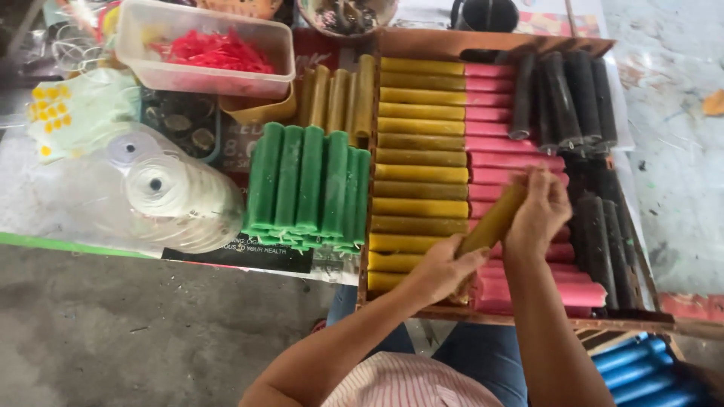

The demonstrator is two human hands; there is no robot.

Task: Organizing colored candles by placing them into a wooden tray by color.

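Hands are closed on one yellow-olive stick [494, 222], which is held at a slant above the wooden tray [483, 44]. The left hand [441, 271] is wrapped around the lower end and the right hand [539, 211] around the upper end; the stick is thus clamped at both ends and lifted clear of the rows.

For a clean handling of the stick, a firm grip at both ends is judged best, with the stick kept level with the row of yellow sticks [418, 158] before it is lowered, so that neighbouring pieces are not knocked out of line. A soft or waxy surface is likely, so squeezing at mid-length should be avoided.

Directly beneath the hands, pink sticks [505, 143] are stacked; these lie closest and are most easily disturbed. Black sticks [569, 98] are laid at the tray's right side. Left of the tray, green sticks [309, 185] are bundled on the table, with more olive sticks [335, 94] behind them. A clear plastic box [204, 49] of red pieces and a bag of white discs [162, 188] stand well apart. Blue sticks [641, 369] are seen at the lower right.
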